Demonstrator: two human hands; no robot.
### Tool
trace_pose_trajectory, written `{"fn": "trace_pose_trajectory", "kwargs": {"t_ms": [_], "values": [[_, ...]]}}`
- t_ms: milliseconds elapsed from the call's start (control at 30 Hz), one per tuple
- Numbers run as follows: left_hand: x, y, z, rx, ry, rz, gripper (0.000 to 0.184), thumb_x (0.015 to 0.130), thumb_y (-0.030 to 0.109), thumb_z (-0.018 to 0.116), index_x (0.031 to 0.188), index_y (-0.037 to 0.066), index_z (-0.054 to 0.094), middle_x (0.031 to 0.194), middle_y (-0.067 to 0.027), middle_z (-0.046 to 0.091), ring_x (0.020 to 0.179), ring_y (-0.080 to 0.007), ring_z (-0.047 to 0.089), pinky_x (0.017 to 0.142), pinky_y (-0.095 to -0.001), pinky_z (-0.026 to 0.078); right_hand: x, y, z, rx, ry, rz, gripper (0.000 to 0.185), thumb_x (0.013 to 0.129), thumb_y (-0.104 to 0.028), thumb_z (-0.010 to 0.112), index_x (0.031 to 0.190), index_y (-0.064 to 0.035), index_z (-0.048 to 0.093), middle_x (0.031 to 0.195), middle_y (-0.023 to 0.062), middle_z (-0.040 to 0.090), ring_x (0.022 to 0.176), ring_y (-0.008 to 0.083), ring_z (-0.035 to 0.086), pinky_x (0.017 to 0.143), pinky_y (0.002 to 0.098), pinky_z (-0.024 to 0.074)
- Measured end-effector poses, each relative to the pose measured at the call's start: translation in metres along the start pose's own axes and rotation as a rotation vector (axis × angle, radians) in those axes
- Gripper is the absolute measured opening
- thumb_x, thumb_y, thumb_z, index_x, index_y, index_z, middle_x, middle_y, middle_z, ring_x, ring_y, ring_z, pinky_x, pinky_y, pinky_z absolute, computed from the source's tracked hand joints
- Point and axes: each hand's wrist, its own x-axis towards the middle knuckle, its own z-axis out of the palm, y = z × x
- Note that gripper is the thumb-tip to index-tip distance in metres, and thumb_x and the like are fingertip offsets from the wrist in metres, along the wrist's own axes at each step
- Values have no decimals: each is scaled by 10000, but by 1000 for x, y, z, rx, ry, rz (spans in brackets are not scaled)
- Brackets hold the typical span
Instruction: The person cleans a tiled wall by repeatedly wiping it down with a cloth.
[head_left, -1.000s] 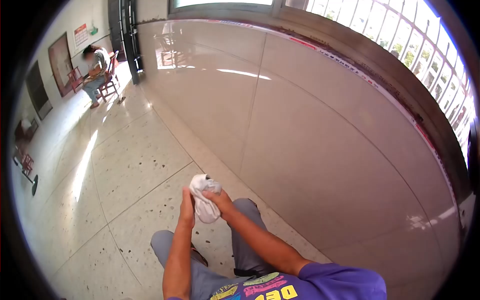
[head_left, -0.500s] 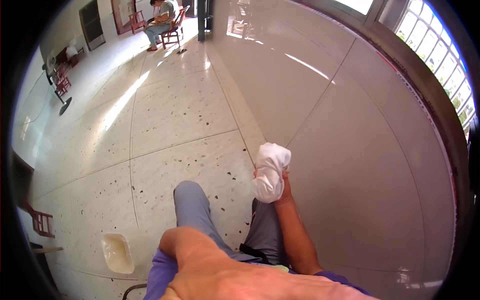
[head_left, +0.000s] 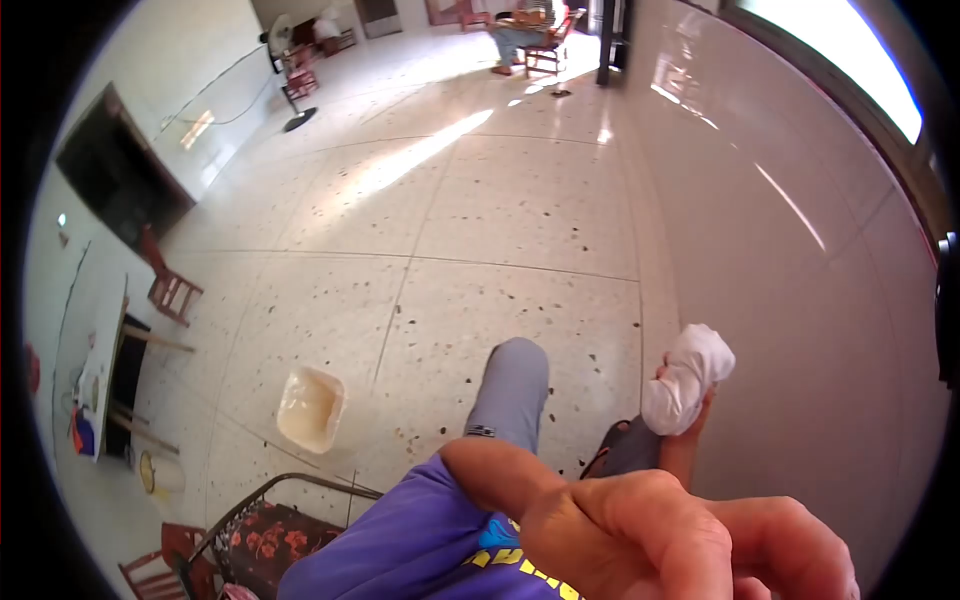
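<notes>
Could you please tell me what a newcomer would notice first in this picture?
Probably the left hand comes first, looming very large at the lower right, close to the camera, with its fingers bent. Next is the bunched white cloth in the right hand, near the shiny wall. The eye may then go to the bright streak of sunlight across the floor, toward the upper middle.

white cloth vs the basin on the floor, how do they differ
Place: the white cloth is held up in the right hand, while the basin rests on the floor.
Shape: the cloth is a bunched, creased bundle; the basin is an open container with rounded corners.
Colour: the cloth looks white, whereas the basin shows a creamier tone inside.
Both are pale.
</notes>
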Motion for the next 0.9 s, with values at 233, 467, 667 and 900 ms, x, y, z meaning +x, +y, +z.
{"fn": "trace_pose_trajectory", "kwargs": {"t_ms": [233,467,667,900], "values": [[27,-18,-84,1117,-310,813,220,1043,347,499,1192,263,637,1019,-118,651,792,-137,597,872,-316,448,3,27,39,305,-64,-51,694,908,-478,645,1431,-68,446,1389,198,517,1197,361,541,991,509,479],[28,-5,-101,1396,-566,1036,132,1032,341,525,1084,255,611,923,-68,594,689,-117,515,711,-289,396,-42,-32,68,-35,3,-198,699,909,-483,639,1435,-69,441,1392,198,514,1205,364,536,1000,513,471],[34,-7,-115,1451,-591,1051,101,1023,335,547,992,249,589,841,-25,545,600,-99,445,573,-266,351,-100,-79,75,-168,80,-305,703,910,-488,633,1439,-69,436,1396,197,512,1211,367,531,1007,517,465],[41,-3,-126,1480,-593,1095,155,1012,329,573,885,242,564,745,25,488,496,-78,363,412,-239,300,-124,-75,67,-211,165,-291,707,912,-493,626,1444,-70,432,1400,197,509,1219,370,526,1016,522,457]]}}
